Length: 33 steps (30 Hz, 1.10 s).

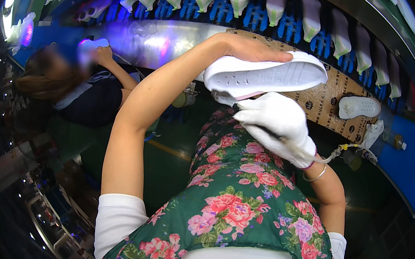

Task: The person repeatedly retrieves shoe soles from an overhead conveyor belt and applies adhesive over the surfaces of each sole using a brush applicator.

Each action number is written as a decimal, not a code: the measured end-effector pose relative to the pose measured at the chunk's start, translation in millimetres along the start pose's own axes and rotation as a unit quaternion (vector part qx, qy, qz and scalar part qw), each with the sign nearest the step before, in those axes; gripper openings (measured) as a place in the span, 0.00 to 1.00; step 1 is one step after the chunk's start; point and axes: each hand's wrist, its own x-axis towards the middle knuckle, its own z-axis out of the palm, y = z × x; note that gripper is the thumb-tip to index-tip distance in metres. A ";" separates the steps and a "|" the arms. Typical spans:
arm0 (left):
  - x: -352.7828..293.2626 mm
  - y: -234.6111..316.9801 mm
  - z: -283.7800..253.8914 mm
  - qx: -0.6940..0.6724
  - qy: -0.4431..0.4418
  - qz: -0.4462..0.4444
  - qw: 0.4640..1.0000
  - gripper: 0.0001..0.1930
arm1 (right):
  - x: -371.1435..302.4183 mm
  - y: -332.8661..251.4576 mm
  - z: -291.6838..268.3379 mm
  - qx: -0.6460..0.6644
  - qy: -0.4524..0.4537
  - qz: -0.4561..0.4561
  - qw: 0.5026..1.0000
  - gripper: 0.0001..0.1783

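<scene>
My bare left hand [258,51] grips a white shoe [273,78] along its upper edge, thumb lying over the rim. The shoe is tipped on its side, with its ridged white outsole toward me. A bit of pink shows along its lower edge. My right hand [275,121] wears a white knit glove and is just below the heel end. Its fingers are pinched together close to the shoe. A small dark tip shows at the fingertips, and a thin stick-like part crosses the palm; what the tool is, I cannot make out.
Several pale shoes on lasts [235,1] hang in blue clamps along the far rack. Another white shoe [359,108] lies on the brown-papered bench [316,105], near a small bottle [393,140]. At left, a co-worker [90,92] holds a shoe lit purple.
</scene>
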 end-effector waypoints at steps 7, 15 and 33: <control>12.7 -11.8 -5.5 0.073 -0.021 0.000 0.997 0.57 | 3.0 -3.2 -6.3 -0.016 0.031 0.056 0.998 0.13; 3.6 -0.3 -15.0 0.054 -0.003 -0.018 0.998 0.57 | 0.0 -7.0 0.5 -0.067 0.004 -0.014 0.998 0.20; 10.7 -25.0 32.4 -0.622 0.130 0.098 0.766 0.47 | -12.4 -0.2 -26.6 0.177 0.276 0.271 0.905 0.11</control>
